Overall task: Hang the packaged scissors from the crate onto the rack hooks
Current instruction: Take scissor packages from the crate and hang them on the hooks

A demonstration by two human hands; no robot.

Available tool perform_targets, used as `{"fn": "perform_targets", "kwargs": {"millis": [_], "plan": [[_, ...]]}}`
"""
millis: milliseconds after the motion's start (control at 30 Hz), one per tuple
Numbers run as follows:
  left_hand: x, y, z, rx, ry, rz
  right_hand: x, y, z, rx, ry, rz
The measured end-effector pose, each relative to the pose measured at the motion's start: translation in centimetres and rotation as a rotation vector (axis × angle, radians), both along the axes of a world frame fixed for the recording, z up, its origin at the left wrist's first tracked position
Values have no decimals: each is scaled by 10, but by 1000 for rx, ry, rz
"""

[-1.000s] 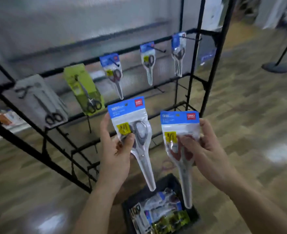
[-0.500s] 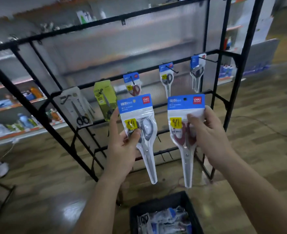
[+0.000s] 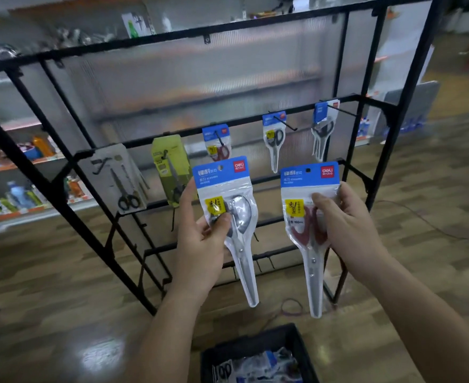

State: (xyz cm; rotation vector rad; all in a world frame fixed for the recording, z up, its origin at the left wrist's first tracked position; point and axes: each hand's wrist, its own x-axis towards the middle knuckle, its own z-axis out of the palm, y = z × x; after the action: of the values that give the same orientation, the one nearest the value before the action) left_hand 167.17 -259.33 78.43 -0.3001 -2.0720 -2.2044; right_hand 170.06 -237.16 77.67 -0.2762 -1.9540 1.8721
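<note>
My left hand (image 3: 200,239) pinches a pack of grey-handled scissors (image 3: 229,217) with a blue header, held upright in front of the black wire rack (image 3: 349,167). My right hand (image 3: 346,225) grips a second pack, with red-handled scissors (image 3: 309,230), beside it. Both packs hang blade-down in the air, below the rack's middle bar. On that bar's hooks hang several packs: a grey card (image 3: 122,181), a green card (image 3: 171,167) and three blue-topped ones (image 3: 273,139). The black crate (image 3: 255,346) with more packs stands on the floor below my hands.
A frosted panel (image 3: 200,87) backs the rack. Lower rack bars carry bare hooks (image 3: 263,261). Store shelves with bottles (image 3: 20,194) stand at the left. A thin cable (image 3: 291,310) lies on the wooden floor (image 3: 421,217) near the rack's foot.
Both hands have lifted the two packs up from over the crate toward the rack. My view has tilted upward, so the rack's top bar shows and the crate sits lower in view.
</note>
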Motion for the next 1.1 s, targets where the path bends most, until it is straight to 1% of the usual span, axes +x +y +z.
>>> {"fn": "perform_targets", "kwargs": {"millis": [100, 233, 367, 467, 600, 700, 767, 867, 933, 1100], "plan": [[-14, -2, -12, -9, -2, 22, -9, -1, -4, 30, 18, -14], [-35, 9, -14, 16, -2, 121, -34, 4, -8, 90, -11, -24], [-80, 35, -12, 22, -51, 234, -82, 30, -9, -13, 3, 31], [-119, 60, -15, 3, -8, 353, -127, 55, -17, -20, 1, 104], [-161, 98, -22, 37, -5, 466, -184, 91, -32, -5, 12, 181], [-188, 123, -30, -23, 13, 555, -216, 115, -41, -2, 30, 216], [-204, 134, -34, -21, -13, 602, -235, 127, -46, -15, 40, 225], [-220, 139, -37, -81, -63, 647, -253, 139, -49, -31, 57, 236], [-225, 143, -37, -76, -90, 643, -262, 143, -49, -43, 69, 231], [-229, 149, -33, -83, -63, 638, -282, 142, -46, -102, 72, 244]]}}
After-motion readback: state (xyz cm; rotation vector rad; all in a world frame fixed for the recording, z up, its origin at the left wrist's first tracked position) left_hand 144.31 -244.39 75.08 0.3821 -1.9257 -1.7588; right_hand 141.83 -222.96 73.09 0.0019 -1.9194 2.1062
